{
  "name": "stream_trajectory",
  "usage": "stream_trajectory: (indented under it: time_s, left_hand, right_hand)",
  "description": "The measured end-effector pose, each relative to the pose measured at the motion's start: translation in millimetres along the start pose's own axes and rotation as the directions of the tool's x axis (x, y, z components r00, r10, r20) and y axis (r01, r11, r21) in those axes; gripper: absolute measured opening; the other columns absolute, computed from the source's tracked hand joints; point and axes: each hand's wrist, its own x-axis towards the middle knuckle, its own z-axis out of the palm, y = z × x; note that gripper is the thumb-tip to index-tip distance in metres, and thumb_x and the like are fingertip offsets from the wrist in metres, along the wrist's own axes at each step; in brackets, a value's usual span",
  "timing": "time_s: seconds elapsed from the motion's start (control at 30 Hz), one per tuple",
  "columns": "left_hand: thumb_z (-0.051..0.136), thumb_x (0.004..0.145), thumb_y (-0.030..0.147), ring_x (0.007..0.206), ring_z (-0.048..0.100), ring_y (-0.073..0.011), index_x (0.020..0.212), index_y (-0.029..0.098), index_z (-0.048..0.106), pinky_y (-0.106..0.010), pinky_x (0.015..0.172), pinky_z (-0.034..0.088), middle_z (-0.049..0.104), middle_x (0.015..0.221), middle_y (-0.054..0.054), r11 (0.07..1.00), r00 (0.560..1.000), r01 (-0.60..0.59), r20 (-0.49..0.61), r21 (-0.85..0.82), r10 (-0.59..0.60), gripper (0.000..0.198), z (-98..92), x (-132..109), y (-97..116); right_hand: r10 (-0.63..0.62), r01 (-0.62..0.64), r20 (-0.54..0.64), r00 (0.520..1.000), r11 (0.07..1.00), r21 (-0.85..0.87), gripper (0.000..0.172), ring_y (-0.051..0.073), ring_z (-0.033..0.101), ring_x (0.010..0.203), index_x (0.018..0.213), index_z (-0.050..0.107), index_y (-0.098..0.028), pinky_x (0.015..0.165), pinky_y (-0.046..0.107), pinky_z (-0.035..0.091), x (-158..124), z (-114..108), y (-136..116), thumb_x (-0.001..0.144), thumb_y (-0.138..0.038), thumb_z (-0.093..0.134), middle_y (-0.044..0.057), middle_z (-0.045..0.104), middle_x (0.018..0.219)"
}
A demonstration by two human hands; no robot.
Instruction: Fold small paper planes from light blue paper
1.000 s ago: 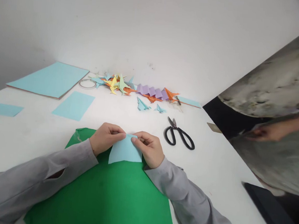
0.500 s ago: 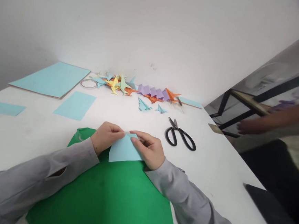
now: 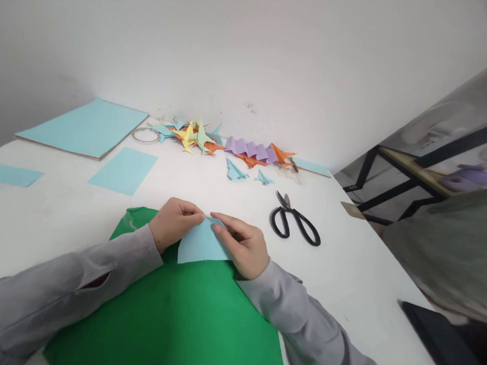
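My left hand (image 3: 176,224) pinches the top edge of a light-blue sheet of paper (image 3: 200,244) between thumb and forefinger. On the right side of the same sheet, my right hand (image 3: 243,241) grips it, its thumb lying on the face and its fingers behind. Both hands are above a green mat (image 3: 169,323), and the paper's lower edge lies over the green. A pair of black-handled scissors (image 3: 289,211), blades apart, rests to the right of my right hand. Behind the hands are small blue folded paper shapes (image 3: 236,172).
Loose blue sheets (image 3: 124,170) and a blue paper stack (image 3: 83,127) occupy the left of the white table (image 3: 344,291). Colourful folded paper figures (image 3: 192,136) line the wall beside a purple pleated strip (image 3: 250,149). At the right are a black-framed shelf (image 3: 413,170) and a dark flat object (image 3: 437,338).
The other person's arm at the right has left that spot, and a grey-green garment now fills the area. My hands and the paper stay almost still.
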Motion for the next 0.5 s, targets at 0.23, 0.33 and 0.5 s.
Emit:
stream_trajectory:
  time_s: [0.23, 0.33, 0.5]
  left_hand:
    - [0.056, 0.064, 0.027, 0.058, 0.052, -0.0136, 0.061, 0.012, 0.067, -0.025, 0.055, 0.039, 0.063, 0.058, -0.002, 0.996, 0.998, -0.057, -0.021, 0.062, 0.058, 0.018, -0.3, 0.9, -1.4]
    - [0.056, 0.064, 0.027, 0.06, 0.053, -0.0142, 0.062, 0.012, 0.067, -0.025, 0.056, 0.039, 0.065, 0.061, -0.003, 0.994, 0.997, -0.066, -0.023, 0.082, 0.068, 0.018, -0.3, -0.1, 0.0]
    - [0.055, 0.065, 0.027, 0.057, 0.054, -0.0148, 0.062, 0.012, 0.067, -0.025, 0.054, 0.04, 0.065, 0.058, -0.003, 0.988, 0.996, -0.092, -0.007, 0.126, 0.094, 0.02, -0.5, -0.3, -0.2]
  right_hand:
    - [-0.026, 0.016, 0.084, 0.996, 0.993, 0.118, 0.024, 0.02, 0.061, 0.09, 0.092, 0.069, -0.024, 0.081, 0.035, 0.047, 2.7, -1.6, -6.4, 0.082, -0.035, 0.05, 0.003, 0.069, 0.094]
    - [0.049, -0.063, 0.086, 0.995, 0.982, 0.179, 0.021, 0.02, 0.062, 0.088, 0.085, 0.071, -0.024, 0.081, 0.036, 0.047, 4.9, -1.3, -4.2, 0.078, -0.037, 0.055, 0.003, 0.07, 0.089]
    - [0.136, -0.151, 0.074, 0.988, 0.952, 0.265, 0.022, 0.016, 0.061, 0.07, 0.084, 0.069, -0.021, 0.066, 0.031, 0.047, 8.2, -0.3, -2.0, 0.068, -0.036, 0.066, 0.002, 0.069, 0.073]
